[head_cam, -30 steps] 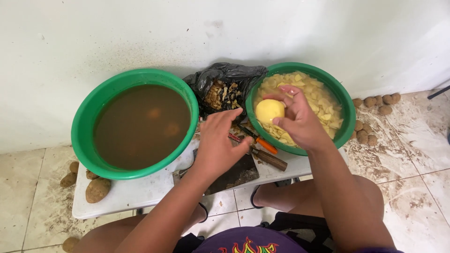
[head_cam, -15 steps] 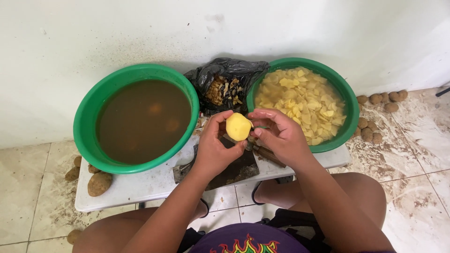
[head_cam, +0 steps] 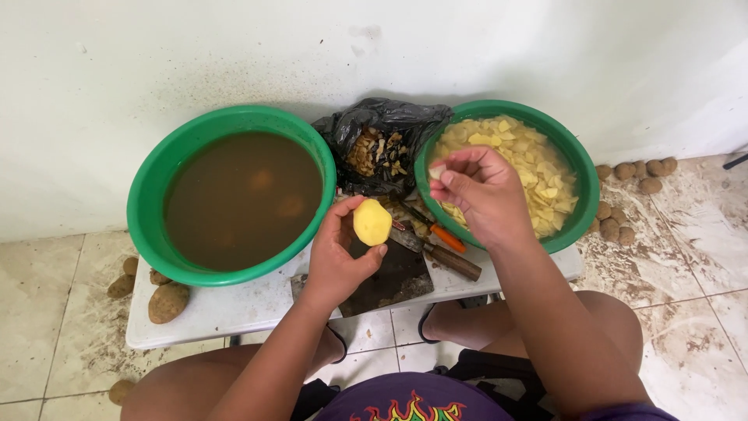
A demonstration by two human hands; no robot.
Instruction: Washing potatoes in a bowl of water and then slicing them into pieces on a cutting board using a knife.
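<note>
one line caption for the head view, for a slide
Left hand holds a peeled potato; right hand hovers over a green basin.

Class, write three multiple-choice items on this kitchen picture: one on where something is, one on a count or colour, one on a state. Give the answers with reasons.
1. Where is the black bag of peelings?
A. Between the two basins, against the wall
B. On the floor
C. Inside the left basin

2. How many green basins stand on the white table?
A. One
B. Two
C. Three

3. What state is the potato in the left hand?
A. Unpeeled and brown
B. Peeled and yellow
C. Cut into slices

Answers:
1 A: the bag sits between the basin of brown water and the basin of cut potato.
2 B: only those two basins show.
3 B: it is smooth, yellow and in one piece, while the right hand pinches a small pale piece over the cut potato.
</note>
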